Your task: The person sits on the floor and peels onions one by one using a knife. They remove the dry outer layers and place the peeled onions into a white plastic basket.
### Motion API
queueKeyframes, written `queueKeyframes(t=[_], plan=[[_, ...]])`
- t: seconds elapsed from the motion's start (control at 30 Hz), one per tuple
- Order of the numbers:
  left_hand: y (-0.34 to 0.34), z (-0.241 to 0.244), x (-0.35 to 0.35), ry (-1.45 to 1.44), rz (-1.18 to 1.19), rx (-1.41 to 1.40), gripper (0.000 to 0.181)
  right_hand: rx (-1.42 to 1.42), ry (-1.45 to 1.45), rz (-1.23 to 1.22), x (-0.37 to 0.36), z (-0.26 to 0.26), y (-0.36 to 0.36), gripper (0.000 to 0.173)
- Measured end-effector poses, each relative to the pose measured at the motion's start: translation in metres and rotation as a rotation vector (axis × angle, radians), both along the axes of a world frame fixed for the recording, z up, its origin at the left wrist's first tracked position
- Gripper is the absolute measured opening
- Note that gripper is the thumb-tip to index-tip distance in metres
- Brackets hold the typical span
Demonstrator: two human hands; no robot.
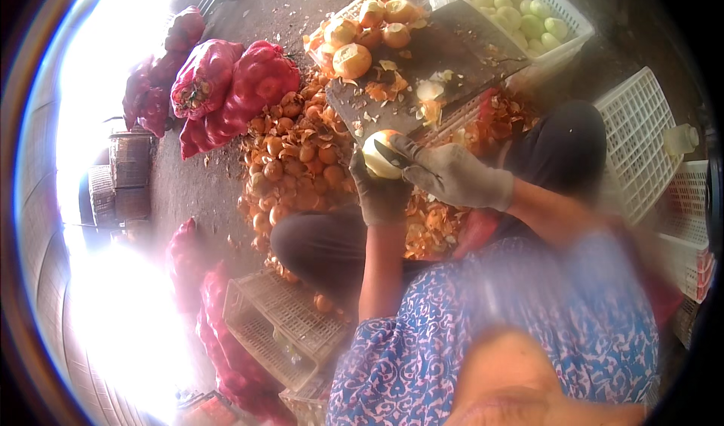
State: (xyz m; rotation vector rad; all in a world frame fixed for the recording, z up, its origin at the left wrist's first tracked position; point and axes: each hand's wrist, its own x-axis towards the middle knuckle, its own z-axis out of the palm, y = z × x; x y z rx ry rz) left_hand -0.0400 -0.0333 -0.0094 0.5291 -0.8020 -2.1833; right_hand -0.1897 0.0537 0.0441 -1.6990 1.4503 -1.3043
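Note:
My left hand (382,195), in a dark-palmed work glove, holds a partly peeled onion (380,163) from below and the left. Pale flesh shows over most of it, with some orange at the top. My right hand (452,168), in a grey glove with dark fingertips, is against the onion's right side. Between its thumb and fingers a dark, pointed shape, apparently a small knife blade (389,155), lies across the onion; its handle is hidden. Just beyond both hands is a dark board (390,112) bearing skin scraps and a pale onion piece (430,90).
Trimmed onions (352,61) fill a basket at the board's far left. Peeled onions (531,27) sit in a white crate (577,36). Unpeeled onions (305,171) are heaped left of my knees, near red mesh sacks (263,81). Plastic crates (283,313) (639,137) stand on both sides.

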Motion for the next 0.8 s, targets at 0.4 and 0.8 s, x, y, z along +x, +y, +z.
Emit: queueKeyframes(t=[0.4,0.8], plan=[[0.001,-0.003,0.001,-0.088,0.284,0.047,0.056,0.047,-0.225,-0.096,-0.029,-0.009,-0.013,0.049],[-0.007,-0.003,0.006,0.227,0.05,0.268,0.051,0.175,-0.097,0.109,-0.01,0.013,0.003,0.038]])
